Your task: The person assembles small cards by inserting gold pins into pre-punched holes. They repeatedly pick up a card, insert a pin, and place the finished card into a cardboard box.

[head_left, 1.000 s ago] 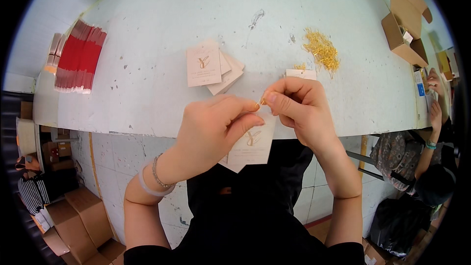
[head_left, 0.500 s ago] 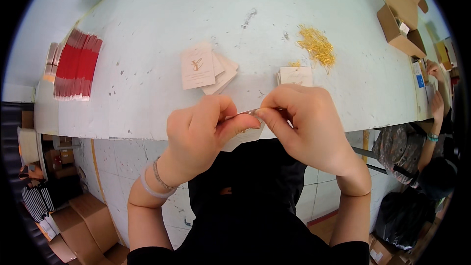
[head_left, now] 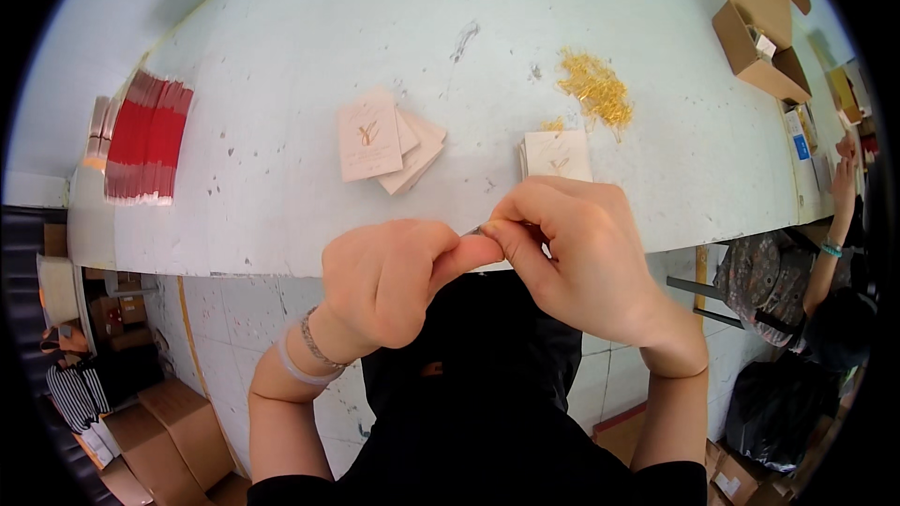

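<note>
Just over the table's near edge, my left hand (head_left: pixel 386 279) and my right hand (head_left: pixel 574 258) meet at their fingertips. Both are closed in a pinch. Between them shows only a sliver of a small card tag (head_left: pixel 475 231), nearly edge-on, with the rest hidden behind my left fingers. What my right fingertips grip at its edge is too small to make out. Beyond my right hand lies a stack of pale card tags (head_left: pixel 555 152). A loose stack of cream card tags (head_left: pixel 369 141) with a gold emblem is fanned out beyond my left hand.
Small gold pins (head_left: pixel 597 89) form a pile past the right stack. Red bundled strips (head_left: pixel 150 141) lie at the table's left end. An open cardboard box (head_left: pixel 759 61) stands at the far right. Another person's arm (head_left: pixel 837 206) reaches in there.
My left hand has turned and dropped slightly, so the card's face, visible below the fingers before, is now hidden. Right fingertips stay pinched at its edge. The view has shifted a little.
</note>
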Motion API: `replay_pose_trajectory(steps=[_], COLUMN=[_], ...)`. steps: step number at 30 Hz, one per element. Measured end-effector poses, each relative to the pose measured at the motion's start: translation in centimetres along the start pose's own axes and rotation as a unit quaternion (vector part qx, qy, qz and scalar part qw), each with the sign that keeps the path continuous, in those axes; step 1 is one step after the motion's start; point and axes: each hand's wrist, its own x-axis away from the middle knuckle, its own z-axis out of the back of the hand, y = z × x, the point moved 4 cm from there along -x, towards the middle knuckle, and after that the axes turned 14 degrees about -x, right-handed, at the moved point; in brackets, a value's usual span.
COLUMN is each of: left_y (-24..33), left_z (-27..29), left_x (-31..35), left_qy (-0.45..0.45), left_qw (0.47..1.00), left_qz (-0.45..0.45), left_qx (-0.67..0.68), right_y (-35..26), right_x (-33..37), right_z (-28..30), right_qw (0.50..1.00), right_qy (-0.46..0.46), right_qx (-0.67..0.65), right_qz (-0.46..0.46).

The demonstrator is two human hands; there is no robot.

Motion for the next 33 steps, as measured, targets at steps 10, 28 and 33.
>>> replay_pose_trajectory(steps=[10,28,33], left_y=[-2.2,0.2,-1.1], left_z=[-2.7,-2.4,-4.9], left_x=[-0.8,-2.2,-3.0], left_qy=[-0.097,-0.029,-0.233], left_qw=[0.951,0.993,0.901], left_qz=[0.248,0.059,0.220], left_qx=[0.158,0.101,0.293], right_y=[1.2,2.5,3.5], right_x=[-0.9,-3.0,-2.4], right_z=[0.2,2.4,4.2], right_qw=[0.999,0.981,0.986], right_qy=[-0.002,-0.022,0.020], right_qx=[-0.026,-0.086,-0.067], right_qz=[-0.041,-0.171,-0.154])
